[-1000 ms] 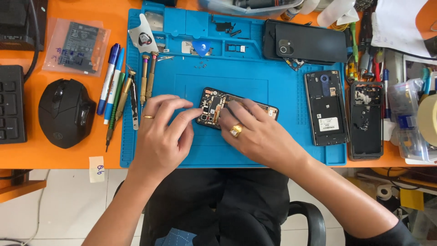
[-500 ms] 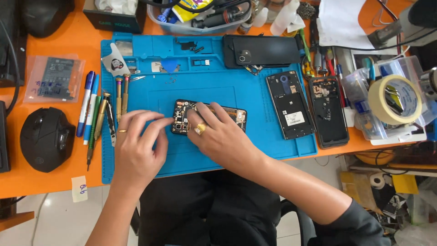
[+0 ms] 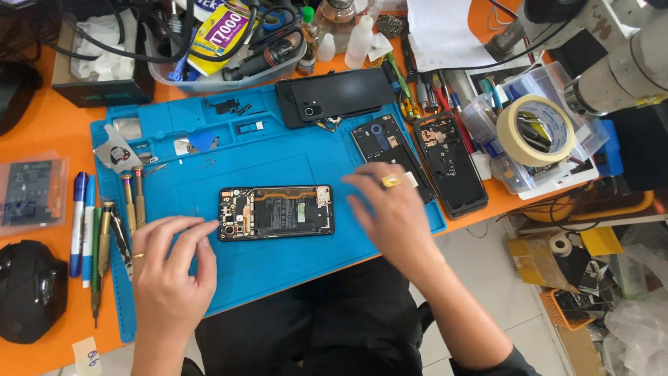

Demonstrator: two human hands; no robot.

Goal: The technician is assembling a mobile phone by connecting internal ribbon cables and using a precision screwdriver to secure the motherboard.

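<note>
Phone lies open, insides up, in the middle of the blue mat near my counter's front edge, flat so its parts stay put. My left hand rests just beside it, fingers loose and holding nothing. My right hand hovers near, fingers spread, empty. A yellow-and-purple packet sits in the back tray.

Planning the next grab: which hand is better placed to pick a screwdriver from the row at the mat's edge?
Probably left. The left hand rests right beside the screwdrivers, while the right hand sits beyond the opened phone.
</note>
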